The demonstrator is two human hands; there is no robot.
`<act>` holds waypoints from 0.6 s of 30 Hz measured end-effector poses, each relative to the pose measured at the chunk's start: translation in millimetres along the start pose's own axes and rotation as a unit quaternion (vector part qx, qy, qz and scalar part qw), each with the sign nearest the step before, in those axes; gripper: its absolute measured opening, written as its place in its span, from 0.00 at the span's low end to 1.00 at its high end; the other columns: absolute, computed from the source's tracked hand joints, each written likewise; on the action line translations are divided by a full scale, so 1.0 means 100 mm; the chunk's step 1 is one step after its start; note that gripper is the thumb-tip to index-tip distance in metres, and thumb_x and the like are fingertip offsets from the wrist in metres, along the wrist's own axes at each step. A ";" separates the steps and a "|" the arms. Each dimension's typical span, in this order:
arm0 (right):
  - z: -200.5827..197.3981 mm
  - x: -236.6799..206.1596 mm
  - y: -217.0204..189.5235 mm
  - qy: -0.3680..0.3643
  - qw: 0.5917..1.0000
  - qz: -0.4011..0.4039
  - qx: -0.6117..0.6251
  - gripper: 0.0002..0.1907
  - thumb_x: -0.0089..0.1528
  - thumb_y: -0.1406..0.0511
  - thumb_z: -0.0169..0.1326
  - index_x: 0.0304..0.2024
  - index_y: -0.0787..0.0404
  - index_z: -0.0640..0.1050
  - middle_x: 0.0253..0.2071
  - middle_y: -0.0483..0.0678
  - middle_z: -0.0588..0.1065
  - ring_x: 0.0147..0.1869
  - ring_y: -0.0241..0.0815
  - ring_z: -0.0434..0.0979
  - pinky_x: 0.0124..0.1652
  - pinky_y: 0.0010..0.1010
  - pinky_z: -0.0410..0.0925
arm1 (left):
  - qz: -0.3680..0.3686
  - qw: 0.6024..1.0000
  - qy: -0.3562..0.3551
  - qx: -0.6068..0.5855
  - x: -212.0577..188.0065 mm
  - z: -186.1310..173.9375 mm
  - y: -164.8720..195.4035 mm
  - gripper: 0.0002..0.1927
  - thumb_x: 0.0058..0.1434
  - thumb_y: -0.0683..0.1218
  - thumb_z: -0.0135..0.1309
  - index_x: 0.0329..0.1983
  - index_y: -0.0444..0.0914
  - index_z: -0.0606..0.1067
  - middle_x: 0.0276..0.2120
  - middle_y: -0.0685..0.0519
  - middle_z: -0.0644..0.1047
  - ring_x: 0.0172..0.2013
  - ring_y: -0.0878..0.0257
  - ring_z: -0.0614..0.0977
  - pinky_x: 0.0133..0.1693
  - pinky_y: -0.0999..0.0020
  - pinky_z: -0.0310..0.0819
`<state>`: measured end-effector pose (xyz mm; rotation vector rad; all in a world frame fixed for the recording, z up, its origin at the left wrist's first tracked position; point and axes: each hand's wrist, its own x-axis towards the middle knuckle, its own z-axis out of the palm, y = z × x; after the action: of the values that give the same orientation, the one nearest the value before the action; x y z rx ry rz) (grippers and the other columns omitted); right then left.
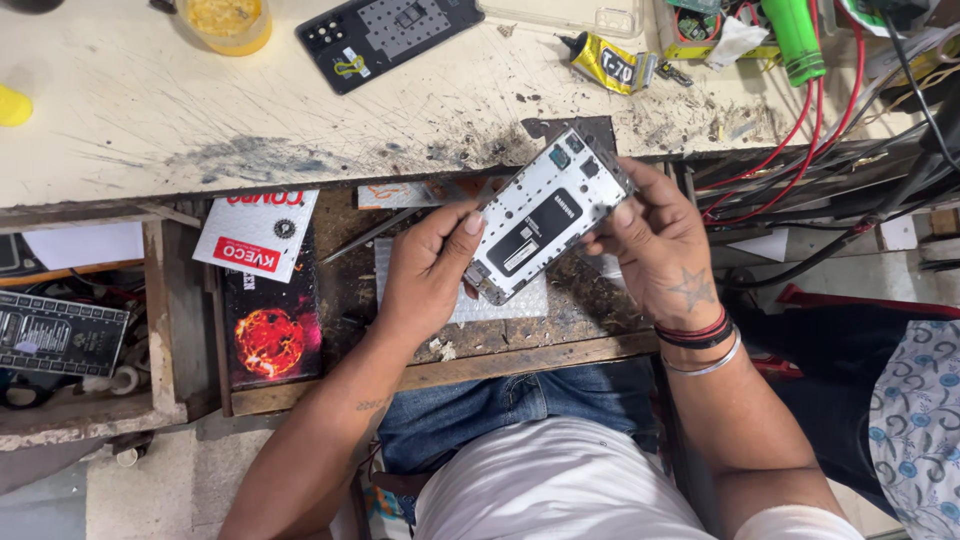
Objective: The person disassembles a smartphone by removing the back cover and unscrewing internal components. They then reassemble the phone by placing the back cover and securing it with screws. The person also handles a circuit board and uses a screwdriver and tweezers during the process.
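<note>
Both of my hands hold an opened phone (545, 215), its white inner frame and black battery facing up, tilted over an open wooden drawer (440, 372). My left hand (425, 270) grips its lower left edge, thumb on the side. At its right side, my right hand (655, 245) clasps the frame with fingers and thumb. A pair of metal tweezers (370, 235) lies in the drawer just left of my left hand. A piece of bubble wrap (500, 300) lies under the phone.
On the scratched white bench (150, 110) lie a black phone back cover (385, 35), a yellow glue tube (605, 62), a yellow-filled cup (228, 22) and a green tool (795, 40). Red and black cables (800, 150) run at right. Small boxes (262, 290) sit in the drawer.
</note>
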<state>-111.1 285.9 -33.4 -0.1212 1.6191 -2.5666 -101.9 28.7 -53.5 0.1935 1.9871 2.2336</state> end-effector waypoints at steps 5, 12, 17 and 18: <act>0.06 -0.06 0.10 -0.034 0.999 0.027 0.015 0.27 0.72 0.71 0.54 0.72 0.55 0.67 0.39 0.50 0.78 0.41 0.37 0.81 0.41 0.26 0.76 | 0.106 0.977 -0.114 -0.143 -0.03 -0.06 -0.02 0.28 0.77 0.53 0.46 0.72 0.31 0.64 0.61 0.49 0.75 0.54 0.68 0.79 0.52 0.72 0.76; -0.01 -0.20 0.19 -0.013 0.990 0.115 0.075 0.17 0.74 0.63 0.50 0.61 0.66 0.73 0.44 0.54 0.79 0.42 0.39 0.82 0.41 0.25 0.75 | 0.123 0.938 -0.237 -0.219 -0.08 -0.13 -0.06 0.31 0.74 0.57 0.53 0.70 0.32 0.65 0.58 0.42 0.79 0.51 0.57 0.86 0.49 0.65 0.84; -0.02 -0.34 0.28 -0.022 0.986 0.148 0.069 0.17 0.73 0.62 0.51 0.60 0.66 0.73 0.45 0.55 0.79 0.42 0.41 0.82 0.42 0.27 0.75 | 0.104 0.955 -0.174 -0.218 -0.12 -0.12 -0.08 0.26 0.74 0.57 0.53 0.61 0.29 0.71 0.49 0.39 0.83 0.47 0.53 0.88 0.44 0.64 0.84; -0.03 -0.34 0.30 -0.025 0.986 0.151 0.072 0.17 0.73 0.62 0.51 0.60 0.66 0.73 0.45 0.55 0.80 0.42 0.40 0.82 0.42 0.27 0.75 | 0.097 0.958 -0.168 -0.212 -0.13 -0.11 -0.08 0.26 0.74 0.56 0.53 0.60 0.29 0.71 0.47 0.39 0.83 0.46 0.53 0.88 0.44 0.65 0.84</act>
<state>-76.2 280.0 -61.8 0.0671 1.3143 -2.4142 -91.4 16.0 -63.1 0.6854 1.3350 2.4764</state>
